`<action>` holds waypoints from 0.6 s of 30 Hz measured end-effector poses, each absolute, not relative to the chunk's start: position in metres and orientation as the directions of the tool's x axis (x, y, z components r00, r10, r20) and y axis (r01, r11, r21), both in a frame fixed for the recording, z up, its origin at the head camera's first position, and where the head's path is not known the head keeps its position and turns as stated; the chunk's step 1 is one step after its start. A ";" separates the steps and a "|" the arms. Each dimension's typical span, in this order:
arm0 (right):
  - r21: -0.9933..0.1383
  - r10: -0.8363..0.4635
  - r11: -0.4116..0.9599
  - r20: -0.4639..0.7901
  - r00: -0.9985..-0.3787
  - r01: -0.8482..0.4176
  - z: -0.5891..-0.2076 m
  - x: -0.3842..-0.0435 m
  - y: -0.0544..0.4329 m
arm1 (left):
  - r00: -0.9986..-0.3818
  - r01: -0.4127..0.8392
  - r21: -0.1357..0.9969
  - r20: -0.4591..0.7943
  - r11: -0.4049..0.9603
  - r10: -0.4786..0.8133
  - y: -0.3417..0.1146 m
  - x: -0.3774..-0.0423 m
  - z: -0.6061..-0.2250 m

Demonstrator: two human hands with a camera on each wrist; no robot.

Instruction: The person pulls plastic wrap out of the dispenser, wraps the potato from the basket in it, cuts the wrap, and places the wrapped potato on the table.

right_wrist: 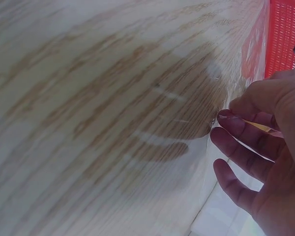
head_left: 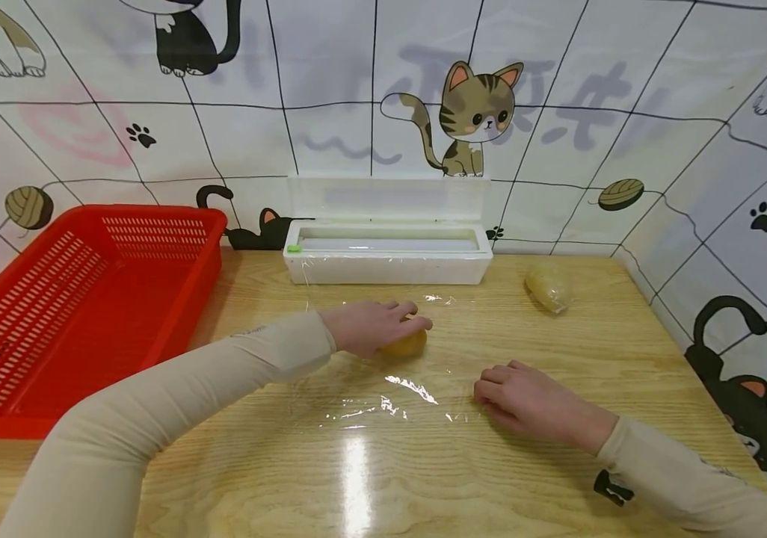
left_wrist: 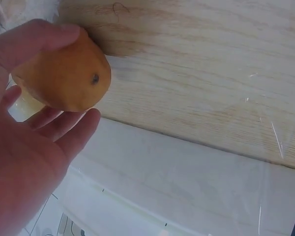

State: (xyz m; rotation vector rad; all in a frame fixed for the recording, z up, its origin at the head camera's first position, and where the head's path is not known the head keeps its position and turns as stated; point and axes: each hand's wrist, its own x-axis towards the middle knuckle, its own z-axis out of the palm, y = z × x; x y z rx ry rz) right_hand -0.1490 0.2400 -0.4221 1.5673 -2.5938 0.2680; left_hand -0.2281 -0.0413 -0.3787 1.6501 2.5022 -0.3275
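My left hand (head_left: 377,326) holds a round orange-yellow fruit (head_left: 407,344) near the table's middle, mostly covered by the hand in the head view. In the left wrist view, thumb and fingers curl around this fruit (left_wrist: 71,73), which shows a dark spot at one end. A clear sheet of cling film (head_left: 383,403) lies over the table, running from the white cling film box (head_left: 386,270). My right hand (head_left: 531,407) is at the sheet's right side. In the right wrist view its thumb and index finger (right_wrist: 231,119) pinch the film's edge.
The white box stands against the back wall with its lid up; a green slider (head_left: 294,248) sits at its left end. A yellowish film-wrapped fruit (head_left: 549,288) lies at the back right. A red plastic basket (head_left: 185,314) occupies the left side.
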 end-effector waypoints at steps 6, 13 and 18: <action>-0.113 -0.867 0.451 0.179 -0.464 -0.885 -0.421 -0.149 0.238 | -0.433 0.900 -0.072 -0.272 0.430 0.860 -0.044 -0.230 -0.376; -0.110 -0.868 0.446 0.190 -0.459 -0.888 -0.422 -0.149 0.238 | -0.554 0.830 -0.064 -0.214 0.554 0.805 -0.057 -0.228 -0.370; -0.133 -0.860 0.454 0.192 -0.472 -0.881 -0.418 -0.150 0.242 | -0.739 0.667 -0.070 -0.188 0.742 0.647 -0.073 -0.214 -0.363</action>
